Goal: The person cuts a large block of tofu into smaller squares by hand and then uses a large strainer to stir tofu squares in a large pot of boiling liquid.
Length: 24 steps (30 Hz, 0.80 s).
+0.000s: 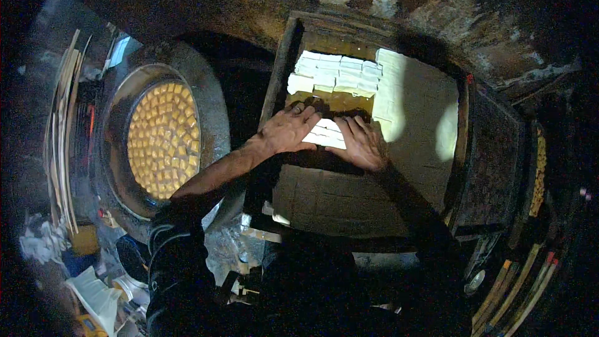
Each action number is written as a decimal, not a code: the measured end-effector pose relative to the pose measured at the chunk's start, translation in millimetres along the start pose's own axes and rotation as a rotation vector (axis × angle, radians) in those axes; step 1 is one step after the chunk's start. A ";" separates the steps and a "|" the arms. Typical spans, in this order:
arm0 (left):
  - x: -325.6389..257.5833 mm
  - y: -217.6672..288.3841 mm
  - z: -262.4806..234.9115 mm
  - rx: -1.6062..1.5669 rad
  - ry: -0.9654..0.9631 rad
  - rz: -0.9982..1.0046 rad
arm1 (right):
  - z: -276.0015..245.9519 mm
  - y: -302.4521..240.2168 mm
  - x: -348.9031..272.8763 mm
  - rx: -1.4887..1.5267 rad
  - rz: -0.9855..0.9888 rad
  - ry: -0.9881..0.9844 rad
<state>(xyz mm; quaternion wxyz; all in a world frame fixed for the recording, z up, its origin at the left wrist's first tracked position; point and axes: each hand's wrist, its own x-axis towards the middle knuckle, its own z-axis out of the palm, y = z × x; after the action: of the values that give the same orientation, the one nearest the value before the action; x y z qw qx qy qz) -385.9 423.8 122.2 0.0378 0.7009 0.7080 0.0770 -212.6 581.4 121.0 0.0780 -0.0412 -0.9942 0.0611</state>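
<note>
While both the left hand (288,130) and right hand (363,143) lay flat, fingers spread, pressing the white blocks (326,134) in the wooden tray (279,75), alignment against the far-edge rows seemingly remained.

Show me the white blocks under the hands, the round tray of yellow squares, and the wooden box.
white blocks (326,133), head view, on the patch showing between both hands
round tray (118,118), head view, on its metal rim, left side
wooden box (274,81), head view, on its left wall
</note>
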 end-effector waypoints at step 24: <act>39.8 -26.9 -6.1 0.061 0.001 0.001 | 4.2 53.1 43.3 0.197 -0.106 0.040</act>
<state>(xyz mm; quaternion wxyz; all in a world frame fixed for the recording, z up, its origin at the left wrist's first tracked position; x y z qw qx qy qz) -414.0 463.0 126.0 0.0161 0.7019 0.7099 0.0556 -252.1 637.5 116.5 0.1048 0.0182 -0.9824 0.1535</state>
